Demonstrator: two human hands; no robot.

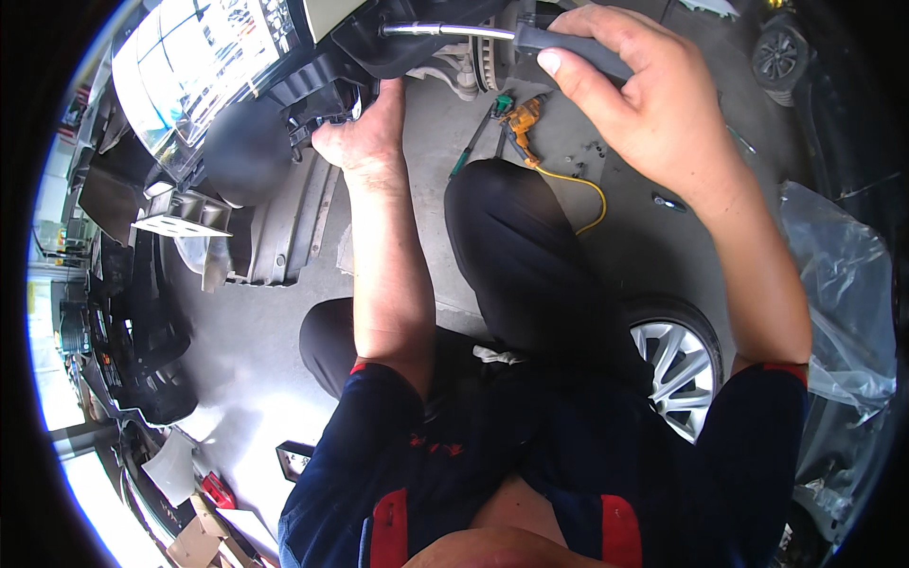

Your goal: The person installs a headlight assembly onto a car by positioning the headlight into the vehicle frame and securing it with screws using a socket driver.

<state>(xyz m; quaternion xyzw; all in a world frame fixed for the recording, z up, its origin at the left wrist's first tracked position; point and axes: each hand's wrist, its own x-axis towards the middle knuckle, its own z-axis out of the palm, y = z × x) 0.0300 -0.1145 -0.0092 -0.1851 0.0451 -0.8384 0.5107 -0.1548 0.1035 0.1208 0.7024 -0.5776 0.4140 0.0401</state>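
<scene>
In my right hand [644,95] is a socket driver with a grey handle [578,52] and a long chrome shaft [454,30]. The fingers are wrapped round the handle, thumb along its near side. The shaft points left, its tip against black plastic trim [379,52] beside a car headlight [204,71]. Below the headlight, my left hand [365,137] reaches up against a black plastic bracket [317,99]. Its thumb side shows near the bracket; most fingers are hidden behind it, so its grip is unclear.
On the floor ahead lie an orange power tool [524,123] with a yellow cord and green-handled pliers or cutters [500,106]. A wheel [677,369] lies right of my knee. Clear plastic sheeting [843,293] hangs at the right. Removed body parts [133,322] crowd the left.
</scene>
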